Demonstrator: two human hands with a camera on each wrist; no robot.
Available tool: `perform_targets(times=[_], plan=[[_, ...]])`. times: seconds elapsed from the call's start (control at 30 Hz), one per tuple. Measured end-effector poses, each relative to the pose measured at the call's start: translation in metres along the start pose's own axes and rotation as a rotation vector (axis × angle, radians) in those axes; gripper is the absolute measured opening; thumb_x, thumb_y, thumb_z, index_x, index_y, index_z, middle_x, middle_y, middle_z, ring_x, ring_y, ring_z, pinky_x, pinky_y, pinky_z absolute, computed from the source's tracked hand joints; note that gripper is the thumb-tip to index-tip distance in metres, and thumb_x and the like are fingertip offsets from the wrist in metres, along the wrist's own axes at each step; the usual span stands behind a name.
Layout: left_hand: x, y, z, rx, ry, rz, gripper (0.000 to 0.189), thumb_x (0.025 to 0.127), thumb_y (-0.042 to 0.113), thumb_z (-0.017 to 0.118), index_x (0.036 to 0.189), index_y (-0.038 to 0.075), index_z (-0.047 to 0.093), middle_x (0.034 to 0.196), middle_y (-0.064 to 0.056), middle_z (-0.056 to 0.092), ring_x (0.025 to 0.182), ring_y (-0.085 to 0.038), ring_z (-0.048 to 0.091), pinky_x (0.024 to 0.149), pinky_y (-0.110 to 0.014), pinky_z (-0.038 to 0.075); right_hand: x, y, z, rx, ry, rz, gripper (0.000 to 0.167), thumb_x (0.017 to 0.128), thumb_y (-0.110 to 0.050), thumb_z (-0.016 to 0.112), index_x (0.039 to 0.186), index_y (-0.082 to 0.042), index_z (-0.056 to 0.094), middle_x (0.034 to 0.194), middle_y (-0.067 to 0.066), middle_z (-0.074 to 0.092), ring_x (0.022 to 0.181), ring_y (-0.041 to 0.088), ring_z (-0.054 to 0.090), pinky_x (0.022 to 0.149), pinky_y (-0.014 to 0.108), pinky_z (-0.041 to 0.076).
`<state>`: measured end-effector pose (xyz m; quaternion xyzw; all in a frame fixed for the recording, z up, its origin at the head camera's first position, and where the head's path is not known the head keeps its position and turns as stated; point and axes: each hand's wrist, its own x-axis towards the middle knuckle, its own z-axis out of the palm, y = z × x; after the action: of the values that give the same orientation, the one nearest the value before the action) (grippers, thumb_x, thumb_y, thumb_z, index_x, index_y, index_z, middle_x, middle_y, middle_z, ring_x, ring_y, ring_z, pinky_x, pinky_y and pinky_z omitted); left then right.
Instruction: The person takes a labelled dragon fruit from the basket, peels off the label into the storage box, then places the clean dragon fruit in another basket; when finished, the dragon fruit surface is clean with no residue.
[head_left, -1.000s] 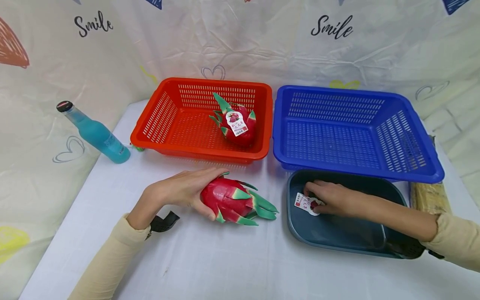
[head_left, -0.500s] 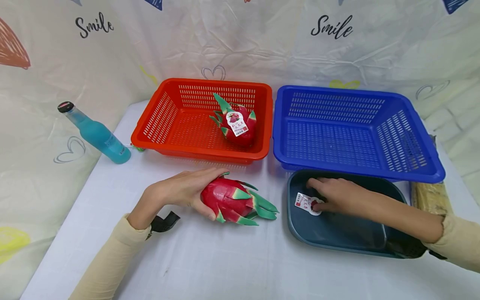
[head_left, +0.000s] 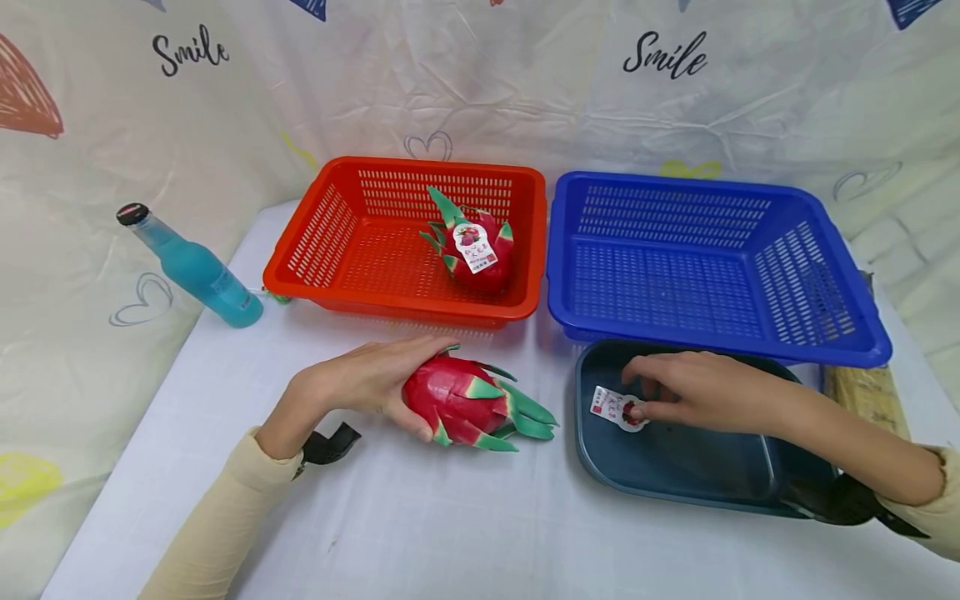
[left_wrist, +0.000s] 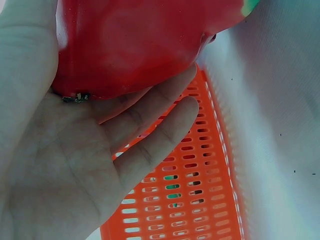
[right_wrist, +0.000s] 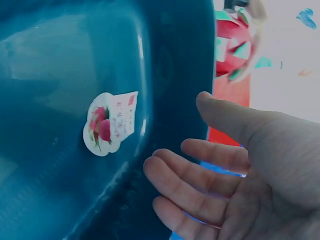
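Note:
A red dragon fruit (head_left: pixel 459 400) with green-tipped scales lies on the white cloth in the head view. My left hand (head_left: pixel 375 379) grips its blunt end, thumb on the near side and fingers on the far side. In the left wrist view the fruit (left_wrist: pixel 135 40) fills the space between thumb and fingers. A small white label (right_wrist: pixel 111 122) with a fruit picture lies flat on the floor of a dark teal tray (head_left: pixel 660 475). Just over it, my right hand (head_left: pixel 701 392) has its fingers loosely bent and spread from the thumb, with nothing between them.
An orange-red basket (head_left: pixel 360 304) holds another dragon fruit (head_left: pixel 491 275) bearing a similar label (head_left: pixel 475 247). Beside it stands a blue basket (head_left: pixel 660 283). A blue bottle (head_left: pixel 206 279) is at far left, and a yellowish packet (head_left: pixel 870 400) lies partly hidden at right.
My right hand has lifted slightly and drawn right, away from the label, which stays in place. The left hand and the dragon fruit have not moved.

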<state>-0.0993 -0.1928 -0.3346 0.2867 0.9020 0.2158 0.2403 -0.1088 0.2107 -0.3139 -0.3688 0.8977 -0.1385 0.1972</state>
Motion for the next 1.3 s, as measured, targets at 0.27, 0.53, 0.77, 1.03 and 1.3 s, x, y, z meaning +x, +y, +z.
perform_targets(times=[0.27,0.53,0.77,1.03,1.3], plan=[[0.001,0.001,-0.001,-0.017,-0.005,0.004,0.110,0.065,0.057,0.083,0.153,0.024,0.025,0.144,0.005,0.043,0.131,-0.013,0.041,0.089,-0.035,0.056,-0.010,0.005,-0.004,0.158,0.122,-0.029,0.034,0.094,-0.025,0.064,0.123,-0.010,0.055,0.087,-0.011,0.065,0.075,-0.007,0.056,0.062,0.019,0.051],[0.001,0.002,-0.001,0.009,-0.004,-0.002,0.110,0.066,0.060,0.081,0.153,0.023,0.025,0.146,0.004,0.043,0.132,-0.014,0.041,0.093,-0.037,0.054,-0.017,0.011,-0.003,0.204,0.230,-0.011,0.038,0.093,-0.018,0.066,0.127,-0.013,0.052,0.092,-0.012,0.065,0.081,-0.006,0.058,0.063,0.020,0.051],[0.001,0.001,0.000,0.027,-0.002,0.003,0.110,0.066,0.061,0.080,0.153,0.022,0.026,0.146,0.003,0.042,0.132,-0.014,0.042,0.094,-0.038,0.053,-0.022,0.015,-0.007,0.249,0.325,-0.043,0.037,0.093,-0.009,0.063,0.128,-0.012,0.052,0.091,-0.010,0.065,0.077,0.000,0.062,0.063,0.020,0.052],[0.001,0.001,-0.001,0.026,0.000,0.002,0.110,0.066,0.060,0.081,0.153,0.022,0.025,0.147,0.002,0.042,0.133,-0.015,0.041,0.095,-0.039,0.053,-0.025,0.020,-0.015,0.269,0.439,-0.101,0.040,0.091,0.005,0.061,0.128,-0.009,0.054,0.089,-0.011,0.066,0.076,0.001,0.066,0.068,0.015,0.054],[0.000,0.001,-0.001,0.024,-0.002,0.001,0.111,0.066,0.061,0.080,0.154,0.022,0.025,0.148,0.002,0.041,0.134,-0.015,0.040,0.094,-0.038,0.053,-0.030,0.031,-0.015,0.205,0.574,0.039,0.046,0.087,0.001,0.068,0.129,-0.013,0.057,0.096,-0.020,0.064,0.085,-0.010,0.060,0.076,0.001,0.045]])
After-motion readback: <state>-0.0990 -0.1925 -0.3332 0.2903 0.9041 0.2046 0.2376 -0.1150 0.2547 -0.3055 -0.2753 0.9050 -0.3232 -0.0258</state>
